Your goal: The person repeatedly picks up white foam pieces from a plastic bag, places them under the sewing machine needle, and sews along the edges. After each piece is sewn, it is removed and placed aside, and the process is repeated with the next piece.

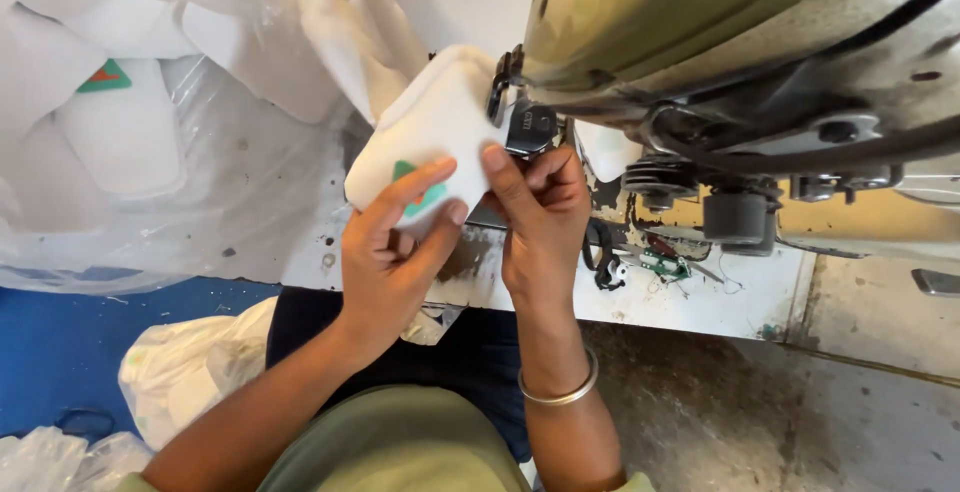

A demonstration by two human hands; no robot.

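Both hands pinch white foam pad (430, 122) at machine foot.
Left hand (395, 252) thumb and fingers clamp its green label (420, 192), 7 o'clock of pad; right hand (540, 217) grips the 5 o'clock edge beneath sewing machine (740, 42).

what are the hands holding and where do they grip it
Both hands hold one white padded fabric piece at its near edge: left hand pinches over the green label, right hand grips the edge beside the sewing machine.

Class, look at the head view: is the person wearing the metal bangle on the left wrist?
No. The silver bangle sits on the right wrist, below the right hand; the left hand has a bare wrist.
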